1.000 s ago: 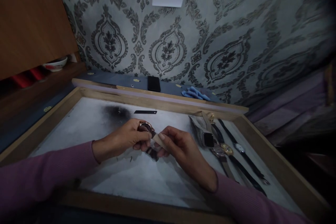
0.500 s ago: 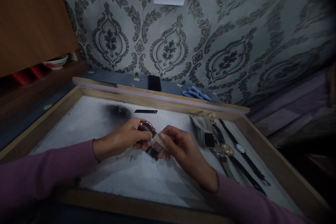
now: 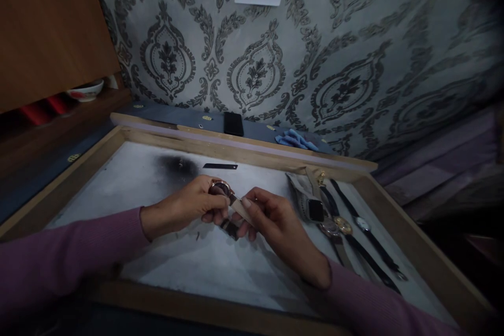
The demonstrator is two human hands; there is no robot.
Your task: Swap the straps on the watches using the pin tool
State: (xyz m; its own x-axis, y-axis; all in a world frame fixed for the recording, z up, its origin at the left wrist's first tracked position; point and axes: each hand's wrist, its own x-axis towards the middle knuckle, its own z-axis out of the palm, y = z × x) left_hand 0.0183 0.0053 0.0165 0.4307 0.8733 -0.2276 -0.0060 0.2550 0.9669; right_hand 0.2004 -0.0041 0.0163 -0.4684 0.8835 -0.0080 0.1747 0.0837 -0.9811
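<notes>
My left hand [image 3: 197, 202] is closed round a wristwatch [image 3: 220, 187] with a dark face and a rose-gold rim, held tilted above the white board. My right hand [image 3: 271, 218], close beside it, pinches a pale beige strip [image 3: 243, 210] that runs out from the watch case. It looks like the watch's strap with its underside showing, though a separate piece laid on it cannot be ruled out. A darker strap end [image 3: 229, 228] hangs below, between the two hands. Behind the hands lies a flat black blade-shaped strip [image 3: 220, 166].
A raised wooden frame [image 3: 252, 142] borders the white board [image 3: 165, 268]. Several watches [image 3: 343, 225] lie at the right, with a square-faced one [image 3: 315, 210] among them. Beyond the frame are a black phone-like slab [image 3: 233, 124] and a blue cloth [image 3: 295, 139]. A dark smudge [image 3: 175, 166] marks the board.
The view has shifted very slightly. Both hands keep the same hold on the watch and its strap, with barely any movement.
</notes>
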